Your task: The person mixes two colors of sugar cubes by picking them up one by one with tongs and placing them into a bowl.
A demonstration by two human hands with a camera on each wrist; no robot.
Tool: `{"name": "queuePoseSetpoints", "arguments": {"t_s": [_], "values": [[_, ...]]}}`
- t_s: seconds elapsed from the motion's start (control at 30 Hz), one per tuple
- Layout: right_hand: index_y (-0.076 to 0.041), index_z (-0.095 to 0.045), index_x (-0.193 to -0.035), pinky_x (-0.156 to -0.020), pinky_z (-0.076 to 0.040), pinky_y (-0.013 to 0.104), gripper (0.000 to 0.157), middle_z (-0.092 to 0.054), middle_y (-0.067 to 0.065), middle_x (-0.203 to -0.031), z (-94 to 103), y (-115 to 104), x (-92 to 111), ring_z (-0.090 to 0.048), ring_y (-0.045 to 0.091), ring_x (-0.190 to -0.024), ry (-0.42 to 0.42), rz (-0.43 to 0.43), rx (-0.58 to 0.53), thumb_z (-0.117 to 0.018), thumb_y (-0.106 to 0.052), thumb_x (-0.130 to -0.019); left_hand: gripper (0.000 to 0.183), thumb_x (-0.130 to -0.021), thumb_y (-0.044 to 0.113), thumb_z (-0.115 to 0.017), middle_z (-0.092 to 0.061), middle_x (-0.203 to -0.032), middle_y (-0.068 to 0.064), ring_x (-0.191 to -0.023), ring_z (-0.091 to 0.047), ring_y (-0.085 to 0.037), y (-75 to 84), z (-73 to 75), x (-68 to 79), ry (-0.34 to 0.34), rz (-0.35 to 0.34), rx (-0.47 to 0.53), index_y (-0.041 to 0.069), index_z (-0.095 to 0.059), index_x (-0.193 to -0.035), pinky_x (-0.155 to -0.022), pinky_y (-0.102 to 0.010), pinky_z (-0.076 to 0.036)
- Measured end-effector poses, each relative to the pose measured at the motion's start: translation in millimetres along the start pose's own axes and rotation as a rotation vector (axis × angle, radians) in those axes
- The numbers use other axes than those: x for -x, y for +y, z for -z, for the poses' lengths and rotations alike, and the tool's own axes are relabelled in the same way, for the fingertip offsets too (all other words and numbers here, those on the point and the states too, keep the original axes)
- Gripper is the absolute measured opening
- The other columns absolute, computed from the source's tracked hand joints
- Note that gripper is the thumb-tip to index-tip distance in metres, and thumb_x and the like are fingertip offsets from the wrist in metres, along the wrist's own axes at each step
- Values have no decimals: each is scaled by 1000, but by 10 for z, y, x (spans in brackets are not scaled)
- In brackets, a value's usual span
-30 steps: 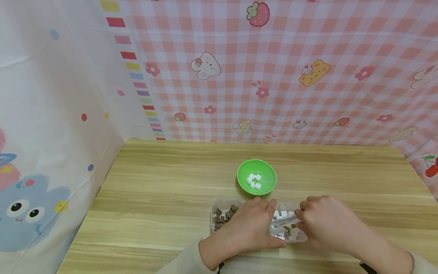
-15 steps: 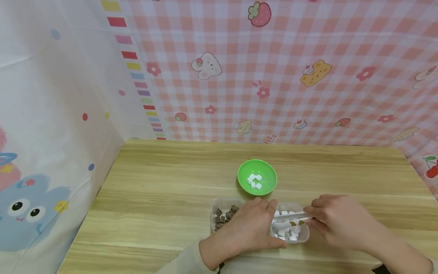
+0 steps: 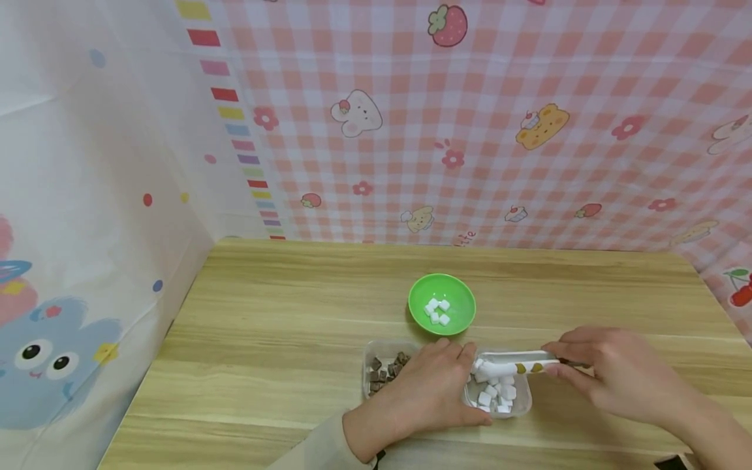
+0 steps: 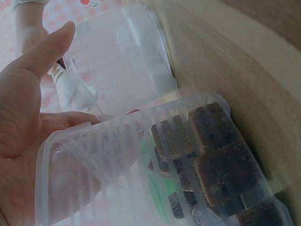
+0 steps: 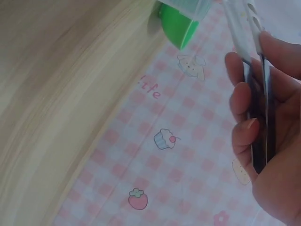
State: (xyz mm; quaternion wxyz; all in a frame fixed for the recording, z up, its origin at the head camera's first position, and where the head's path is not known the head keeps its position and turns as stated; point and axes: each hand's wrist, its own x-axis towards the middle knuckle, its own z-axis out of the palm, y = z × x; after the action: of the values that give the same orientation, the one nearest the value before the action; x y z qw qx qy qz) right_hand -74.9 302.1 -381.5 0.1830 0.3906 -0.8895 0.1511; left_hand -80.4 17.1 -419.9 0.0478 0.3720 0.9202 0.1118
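Note:
My right hand (image 3: 623,372) grips a pair of tongs (image 3: 517,363) with white arms and dark metal handles, also seen in the right wrist view. The tongs lie nearly level over a clear plastic container (image 3: 525,405) of white cubes (image 3: 492,395), their tips at its back left by my left fingers. Whether a cube is between the tips I cannot tell. My left hand (image 3: 425,388) holds that container by its left end, thumb at the front and fingers at the back. Behind both hands stands a green bowl (image 3: 461,320) with several white cubes (image 3: 437,312) inside.
Left of the white cubes, a second clear container (image 3: 367,365) with dark brown cubes (image 3: 380,375) is partly hidden by my left hand. All stand on a wooden table (image 3: 282,313) backed by a pink checked cloth (image 3: 399,163).
My right hand has moved right and slightly away from me, raising the tongs from among the white cubes to over the container's back edge. The left hand stays in place.

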Motion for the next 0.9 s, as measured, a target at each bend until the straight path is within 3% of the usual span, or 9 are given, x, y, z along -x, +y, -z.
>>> {"name": "queuePoseSetpoints", "arguments": {"t_s": [0.13,0.3,0.53,0.77,0.9], "values": [[-13,-83,-92,-53,-44,15,60,-70,-15,-83,27,-21,-15,-57,-4,-67,77,51,41,-45,-56,-108,96,-77,71,-81,-68,-123,-1,-108,-58,-14,-6,-1,0,-6,1,3,7,-56,-144,-100,-30,-52],[-8,-83,-91,-51,-42,12,61,-71,-11,-83,89,-50,-51,-55,-5,-64,130,67,54,-46,-54,-109,99,-79,72,-79,-67,-127,-2,-113,-58,-15,-15,9,-1,-16,6,-6,5,-55,-147,-102,-30,-51],[-5,-83,-89,-46,-46,20,56,-74,-3,-81,87,-52,-201,-62,10,-59,279,134,100,-52,-47,-109,98,-80,72,-78,-67,-133,-4,-113,-58,-15,-33,15,-5,-7,-11,-10,2,-58,-146,-102,-30,-51],[-5,-83,-93,-46,-46,25,54,-75,-2,-83,-14,-47,-335,-60,11,-58,323,127,148,-51,-46,-109,100,-80,71,-78,-62,-143,-6,-132,-56,-23,-25,22,6,-34,17,33,4,-54,-150,-112,-36,-46],[-5,-83,-96,-45,-47,30,54,-76,0,-84,-119,11,-374,-62,14,-59,321,87,167,-52,-48,-108,100,-79,72,-78,-62,-143,-5,-130,-57,-22,-17,24,9,-34,21,29,5,-54,-150,-111,-36,-48]]}}
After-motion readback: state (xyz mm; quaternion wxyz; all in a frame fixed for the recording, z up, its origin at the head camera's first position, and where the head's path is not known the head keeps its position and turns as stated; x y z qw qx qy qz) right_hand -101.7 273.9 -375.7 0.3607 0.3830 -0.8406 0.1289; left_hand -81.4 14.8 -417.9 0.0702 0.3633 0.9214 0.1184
